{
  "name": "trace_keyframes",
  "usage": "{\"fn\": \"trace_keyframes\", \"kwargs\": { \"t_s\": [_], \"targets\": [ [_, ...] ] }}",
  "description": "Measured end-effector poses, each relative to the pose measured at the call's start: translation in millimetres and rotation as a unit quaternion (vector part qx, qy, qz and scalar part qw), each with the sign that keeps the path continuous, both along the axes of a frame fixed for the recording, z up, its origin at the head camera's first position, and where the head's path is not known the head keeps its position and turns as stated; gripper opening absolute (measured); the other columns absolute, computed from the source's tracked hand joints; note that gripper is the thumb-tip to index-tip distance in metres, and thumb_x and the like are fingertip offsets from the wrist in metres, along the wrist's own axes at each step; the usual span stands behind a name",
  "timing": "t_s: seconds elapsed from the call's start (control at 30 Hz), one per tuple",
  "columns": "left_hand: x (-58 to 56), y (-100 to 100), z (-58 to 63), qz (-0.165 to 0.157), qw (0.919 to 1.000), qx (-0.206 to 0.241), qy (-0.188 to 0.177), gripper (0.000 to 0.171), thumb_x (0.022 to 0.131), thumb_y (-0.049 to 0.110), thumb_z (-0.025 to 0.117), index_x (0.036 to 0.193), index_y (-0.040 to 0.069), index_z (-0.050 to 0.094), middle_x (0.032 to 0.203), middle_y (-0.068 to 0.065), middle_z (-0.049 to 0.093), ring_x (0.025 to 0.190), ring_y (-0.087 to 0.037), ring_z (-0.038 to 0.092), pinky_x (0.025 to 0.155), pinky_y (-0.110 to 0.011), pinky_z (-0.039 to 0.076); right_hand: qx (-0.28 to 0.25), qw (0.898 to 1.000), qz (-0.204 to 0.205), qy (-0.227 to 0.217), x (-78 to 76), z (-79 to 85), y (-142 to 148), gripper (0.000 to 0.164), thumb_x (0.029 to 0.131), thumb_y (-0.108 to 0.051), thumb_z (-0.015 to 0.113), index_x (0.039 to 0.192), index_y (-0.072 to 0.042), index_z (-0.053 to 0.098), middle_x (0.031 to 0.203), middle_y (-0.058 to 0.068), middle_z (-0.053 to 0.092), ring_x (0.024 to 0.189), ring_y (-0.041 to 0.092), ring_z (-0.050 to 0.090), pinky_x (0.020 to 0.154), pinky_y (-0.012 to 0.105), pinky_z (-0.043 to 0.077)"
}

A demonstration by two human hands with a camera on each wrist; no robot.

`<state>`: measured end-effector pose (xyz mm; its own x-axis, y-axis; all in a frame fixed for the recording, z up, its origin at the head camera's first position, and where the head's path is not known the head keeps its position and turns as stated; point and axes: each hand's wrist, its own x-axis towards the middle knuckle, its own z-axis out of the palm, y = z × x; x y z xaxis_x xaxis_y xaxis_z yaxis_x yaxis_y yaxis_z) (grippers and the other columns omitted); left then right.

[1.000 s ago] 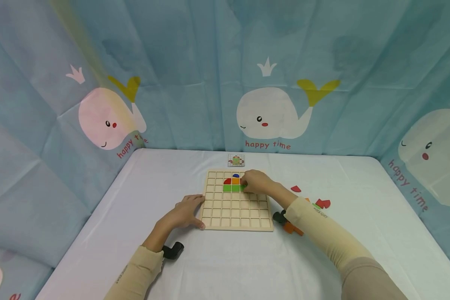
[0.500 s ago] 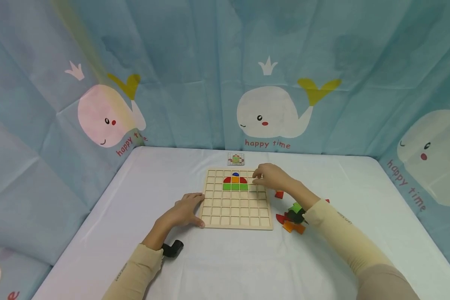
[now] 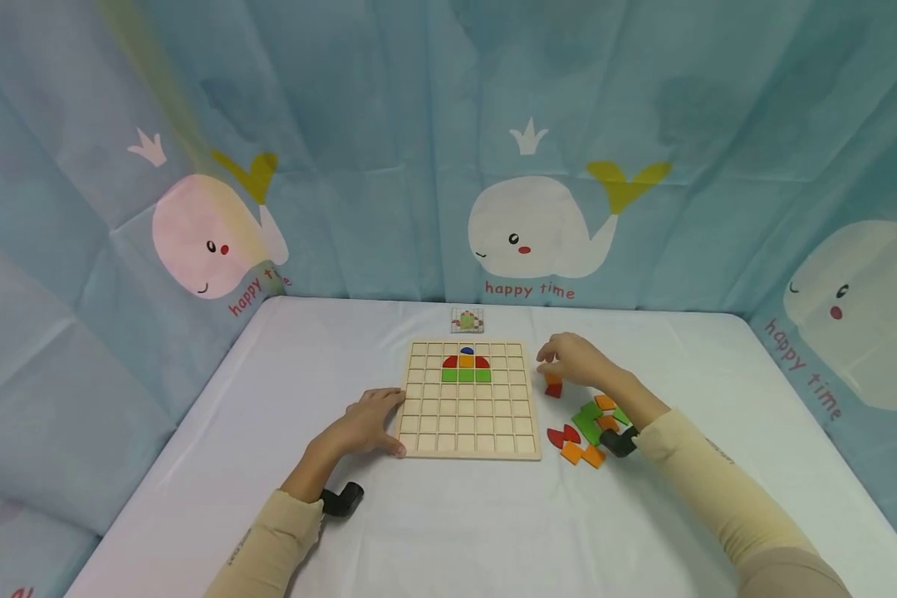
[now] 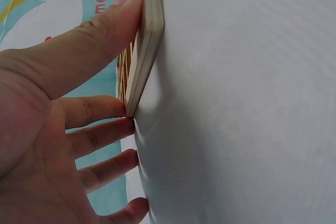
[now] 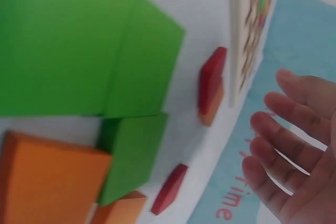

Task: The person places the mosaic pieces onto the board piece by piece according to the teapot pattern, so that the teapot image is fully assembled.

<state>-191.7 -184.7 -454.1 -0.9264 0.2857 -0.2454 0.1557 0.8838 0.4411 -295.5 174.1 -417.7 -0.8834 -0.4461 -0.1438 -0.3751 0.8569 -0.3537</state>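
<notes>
A wooden grid board (image 3: pixel 463 428) lies flat on the white table. In its upper rows sit a blue half-round tile (image 3: pixel 467 351), an orange square (image 3: pixel 467 361) between two red quarter-round tiles (image 3: pixel 450 362), and a row of green squares (image 3: pixel 467 375). My left hand (image 3: pixel 370 422) rests at the board's left edge, its thumb (image 4: pixel 115 17) on the edge and its fingers spread along the side. To the right of the board, my right hand (image 3: pixel 577 359) hovers with loosely bent fingers and holds nothing. Below its fingertips are an orange piece and a red piece (image 3: pixel 553 390).
Loose tiles lie right of the board: green ones (image 3: pixel 586 425), orange squares (image 3: pixel 593 456) and red quarter-rounds (image 3: pixel 556 438). A small picture card (image 3: pixel 467 321) lies behind the board. Black wrist devices (image 3: pixel 619 442) show under both forearms. A whale-print curtain (image 3: pixel 389 166) borders the table.
My right hand has left the tiles on the board and moved right, past its edge. The right red quarter-round and right green square now show fully. The left hand has stayed put.
</notes>
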Motion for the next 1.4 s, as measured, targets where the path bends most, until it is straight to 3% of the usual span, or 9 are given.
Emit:
{"fn": "trace_keyframes", "kwargs": {
  "t_s": [0.2, 0.43, 1.1, 1.4],
  "targets": [
    [0.9, 0.2, 0.6, 0.002, 1.0, 0.005, 0.001, 0.093, 0.069, 0.028, 0.087, 0.146, 0.002, 0.041, 0.154, -0.018, 0.038, 0.143, -0.041, 0.03, 0.109, -0.068, 0.027, 0.011, 0.999, -0.02, -0.024, -4.6, -11.5, 6.1, 0.022, 0.088, -0.02, 0.07, 0.105, -0.007, 0.074, 0.098, 0.008, 0.067, 0.089, 0.022, 0.056, 0.088, 0.041, 0.053],
    [1.5, 0.4, 0.3, 0.006, 0.9999, 0.004, -0.009, 0.095, 0.069, 0.03, 0.087, 0.147, 0.003, 0.04, 0.155, -0.017, 0.036, 0.144, -0.04, 0.028, 0.11, -0.067, 0.026, 0.016, 0.998, -0.033, -0.044, -10.0, -21.5, 9.5, 0.021, 0.086, -0.022, 0.074, 0.101, -0.007, 0.074, 0.09, 0.005, 0.067, 0.081, 0.018, 0.055, 0.08, 0.035, 0.052],
    [1.0, 0.4, -0.1, 0.003, 1.0, 0.0, -0.007, 0.095, 0.069, 0.03, 0.087, 0.147, 0.003, 0.04, 0.155, -0.017, 0.036, 0.144, -0.041, 0.028, 0.109, -0.068, 0.026, 0.054, 0.998, 0.014, -0.022, -10.2, -19.0, 9.2, 0.02, 0.084, -0.011, 0.074, 0.103, -0.004, 0.074, 0.091, 0.006, 0.068, 0.081, 0.019, 0.056, 0.084, 0.037, 0.054],
    [1.5, 0.1, 0.7, 0.002, 1.0, 0.0, -0.006, 0.095, 0.068, 0.029, 0.087, 0.147, 0.003, 0.04, 0.154, -0.017, 0.036, 0.144, -0.041, 0.028, 0.109, -0.068, 0.027, 0.046, 0.999, 0.01, -0.011, -6.7, -16.0, 3.2, 0.02, 0.084, -0.016, 0.074, 0.102, -0.007, 0.074, 0.093, 0.005, 0.066, 0.079, 0.018, 0.054, 0.079, 0.032, 0.054]
  ]
}}
